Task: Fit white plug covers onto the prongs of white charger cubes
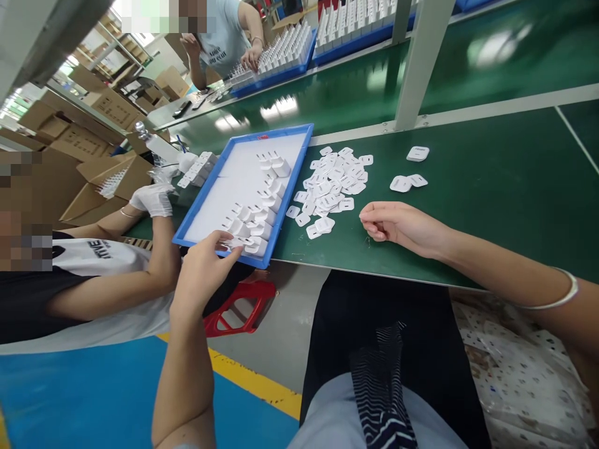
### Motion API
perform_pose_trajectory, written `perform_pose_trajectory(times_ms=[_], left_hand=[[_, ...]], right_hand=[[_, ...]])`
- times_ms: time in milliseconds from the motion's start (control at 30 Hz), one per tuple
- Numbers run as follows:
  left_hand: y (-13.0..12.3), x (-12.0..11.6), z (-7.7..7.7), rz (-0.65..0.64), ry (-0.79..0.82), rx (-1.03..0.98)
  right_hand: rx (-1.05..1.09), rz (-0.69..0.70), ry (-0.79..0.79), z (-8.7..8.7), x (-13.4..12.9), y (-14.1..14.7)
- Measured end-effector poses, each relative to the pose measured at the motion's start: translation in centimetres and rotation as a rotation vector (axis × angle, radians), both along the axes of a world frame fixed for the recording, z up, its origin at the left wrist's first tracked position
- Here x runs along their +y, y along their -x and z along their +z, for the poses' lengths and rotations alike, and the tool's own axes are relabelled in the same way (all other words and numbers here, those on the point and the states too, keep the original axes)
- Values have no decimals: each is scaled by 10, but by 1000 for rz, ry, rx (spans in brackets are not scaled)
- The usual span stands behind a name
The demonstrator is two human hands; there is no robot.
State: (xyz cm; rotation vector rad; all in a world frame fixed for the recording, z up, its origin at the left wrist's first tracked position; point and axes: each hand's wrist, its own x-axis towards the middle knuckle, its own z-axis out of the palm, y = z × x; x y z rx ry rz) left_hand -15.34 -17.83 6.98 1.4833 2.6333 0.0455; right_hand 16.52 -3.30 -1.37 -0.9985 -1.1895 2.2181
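White plugs stand along the right side of a blue tray, mostly prongs up, perhaps to rest steadily. The left hand has thumb and fingers spread about the nearest plugs; whether it grips one, I cannot tell. Right of the tray, flat white pieces lie heaped on the green table, likely for easy reach by the right hand, whose fingers curl together, nothing showing between them.

Tray at ten o'clock looks smooth plastic, table at two glossy, bangle at three polished metal
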Motion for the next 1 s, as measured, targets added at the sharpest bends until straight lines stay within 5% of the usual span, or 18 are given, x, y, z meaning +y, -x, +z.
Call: perform_pose_trajectory(times_ms=[167, 433, 667, 1000], left_hand=[[7, 0, 6, -4, -10, -112], [10, 10, 9, 4, -398, -105], [49, 51, -11, 30, -43, -219], [49, 70, 2, -24, 55, -144]], right_hand=[[9, 10, -1, -2, 0, 0], [30, 17, -19, -3, 1, 2], [21, 24, -24, -2, 1, 4], [15, 37, -27, -4, 0, 3]])
